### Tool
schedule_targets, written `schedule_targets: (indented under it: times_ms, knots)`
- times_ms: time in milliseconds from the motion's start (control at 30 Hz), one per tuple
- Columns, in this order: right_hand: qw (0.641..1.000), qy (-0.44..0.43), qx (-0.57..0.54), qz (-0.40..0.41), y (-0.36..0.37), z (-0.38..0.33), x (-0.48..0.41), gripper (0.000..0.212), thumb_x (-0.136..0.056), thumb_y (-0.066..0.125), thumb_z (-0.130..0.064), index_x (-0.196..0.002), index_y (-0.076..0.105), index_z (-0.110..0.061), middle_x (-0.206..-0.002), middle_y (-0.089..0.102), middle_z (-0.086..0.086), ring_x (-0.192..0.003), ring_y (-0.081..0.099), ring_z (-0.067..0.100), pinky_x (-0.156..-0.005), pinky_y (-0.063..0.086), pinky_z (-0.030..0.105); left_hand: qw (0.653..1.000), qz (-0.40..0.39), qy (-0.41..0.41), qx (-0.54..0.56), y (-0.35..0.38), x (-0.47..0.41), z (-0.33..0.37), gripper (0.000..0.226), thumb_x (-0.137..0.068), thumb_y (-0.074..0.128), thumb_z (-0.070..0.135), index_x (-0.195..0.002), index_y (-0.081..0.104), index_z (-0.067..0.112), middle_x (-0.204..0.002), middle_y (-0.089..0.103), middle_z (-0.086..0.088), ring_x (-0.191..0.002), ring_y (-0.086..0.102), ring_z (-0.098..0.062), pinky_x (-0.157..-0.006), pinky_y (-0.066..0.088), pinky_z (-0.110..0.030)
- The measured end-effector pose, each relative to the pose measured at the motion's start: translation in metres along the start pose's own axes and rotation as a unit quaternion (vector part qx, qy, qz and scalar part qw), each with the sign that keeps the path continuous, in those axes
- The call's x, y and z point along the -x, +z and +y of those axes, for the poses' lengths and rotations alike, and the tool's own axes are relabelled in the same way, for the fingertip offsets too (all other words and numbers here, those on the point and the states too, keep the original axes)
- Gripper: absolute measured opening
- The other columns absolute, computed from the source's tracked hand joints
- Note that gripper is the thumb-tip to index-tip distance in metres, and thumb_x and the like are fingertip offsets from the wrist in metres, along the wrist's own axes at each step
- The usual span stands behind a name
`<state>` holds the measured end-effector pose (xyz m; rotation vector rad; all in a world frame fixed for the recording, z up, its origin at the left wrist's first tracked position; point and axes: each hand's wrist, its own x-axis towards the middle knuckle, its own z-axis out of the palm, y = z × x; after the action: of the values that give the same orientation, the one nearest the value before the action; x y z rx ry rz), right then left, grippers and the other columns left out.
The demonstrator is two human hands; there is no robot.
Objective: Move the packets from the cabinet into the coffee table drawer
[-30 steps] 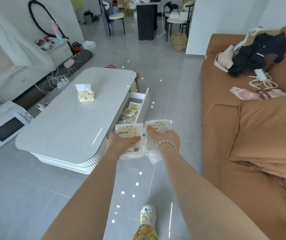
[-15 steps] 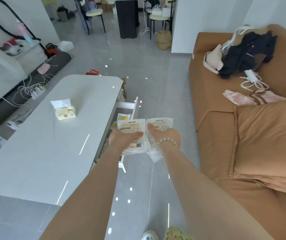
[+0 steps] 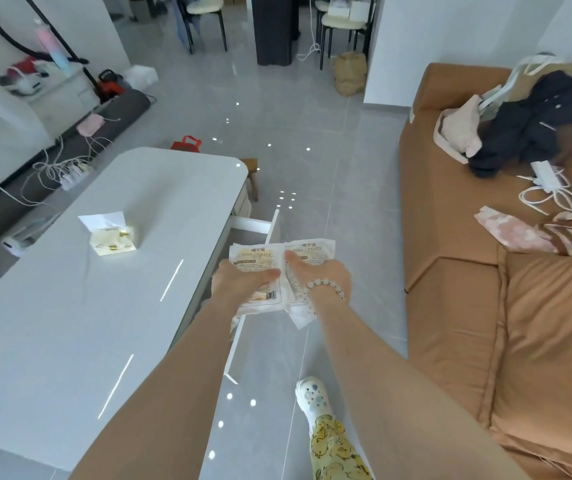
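Living room, grey tiled floor [image 3: 312, 150], dining chairs at the far end.

Sofa [image 3: 451, 237]: brown, along the right side; dark clothing [image 3: 537, 123] and a white cable [image 3: 551, 188] heaped at its far end.

Tabletop [image 3: 104, 306]: white, glossy, rounded corners, on the left.

Drawer [image 3: 274, 223]: white, pulled out from the tabletop's right side toward the sofa; its inside is mostly hidden behind the hands and packets.

Left hand [image 3: 239, 282]: bare arm reaching forward, fingers clamped on the left packet, thumb on top, the rest hidden beneath.

Right hand [image 3: 326, 275]: just beside the left, fingers clamped on the right packet in the same way.

Left packet [image 3: 255, 254]: white with a yellow printed panel and a barcode, held flat over the open drawer, just right of the tabletop's edge.

Right packet [image 3: 312, 247]: same kind, side by side with the left one, edges touching, over the drawer front.

Tissue pack [image 3: 111, 233]: pale yellow, one sheet standing up, on the tabletop's left part.

Shoe [image 3: 312, 396]: white, on the floor near the sofa.

Bracelet [image 3: 326, 284]: pale beads, on the right wrist.
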<state>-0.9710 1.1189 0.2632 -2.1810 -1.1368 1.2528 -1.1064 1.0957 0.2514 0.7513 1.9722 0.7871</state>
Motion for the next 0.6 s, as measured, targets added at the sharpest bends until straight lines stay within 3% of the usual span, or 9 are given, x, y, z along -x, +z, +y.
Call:
schedule_targets:
  times_ms: [167,300,433,500,600]
  knots:
    - [0.999,-0.016,0.028,-0.034,0.004,-0.050,-0.062,0.072,-0.068,0.062,-0.071,-0.108,0.062,-0.012,-0.103,0.066,0.002,-0.092,0.066,0.022,-0.067,0.047,0.028,0.999,0.042,-0.022,0.016,0.012,-0.058,0.037,0.055,-0.061,0.086,0.035,-0.105,0.062,0.013,-0.094,0.068,0.000,-0.084,0.065,-0.016,-0.071,0.049,-0.025]
    - [0.995,-0.043,0.065,-0.058,0.020,-0.084,-0.106,0.071,-0.068,0.062,-0.072,-0.105,0.061,-0.011,-0.094,0.063,0.001,-0.088,0.065,0.023,-0.064,0.045,0.027,0.994,0.082,-0.058,0.038,0.017,-0.099,0.046,0.075,-0.058,0.086,0.043,-0.117,0.053,0.010,-0.104,0.065,-0.003,-0.094,0.064,-0.021,-0.076,0.051,-0.030]
    - [0.988,-0.056,0.103,-0.098,0.058,-0.096,-0.131,0.059,-0.068,0.063,-0.068,-0.097,0.059,-0.016,-0.087,0.059,-0.001,-0.081,0.059,0.021,-0.065,0.045,0.027,0.984,0.130,-0.099,0.069,0.014,-0.126,0.031,0.077,-0.062,0.085,0.044,-0.119,0.046,0.009,-0.109,0.061,-0.003,-0.099,0.060,-0.022,-0.077,0.048,-0.031]
    - [0.982,-0.057,0.133,-0.122,0.079,-0.093,-0.134,0.058,-0.069,0.063,-0.067,-0.096,0.058,-0.016,-0.078,0.053,-0.004,-0.076,0.055,0.019,-0.064,0.043,0.026,0.976,0.147,-0.138,0.087,0.010,-0.132,0.015,0.077,-0.063,0.084,0.044,-0.119,0.044,0.010,-0.110,0.060,-0.003,-0.100,0.060,-0.022,-0.077,0.047,-0.031]
    - [0.970,-0.058,0.181,-0.154,0.108,-0.082,-0.136,0.061,-0.070,0.061,-0.070,-0.097,0.055,-0.015,-0.081,0.050,-0.003,-0.077,0.053,0.019,-0.064,0.042,0.027,0.962,0.166,-0.192,0.101,0.006,-0.140,-0.014,0.081,-0.061,0.084,0.046,-0.121,0.044,0.010,-0.113,0.060,-0.003,-0.105,0.058,-0.024,-0.084,0.049,-0.034]
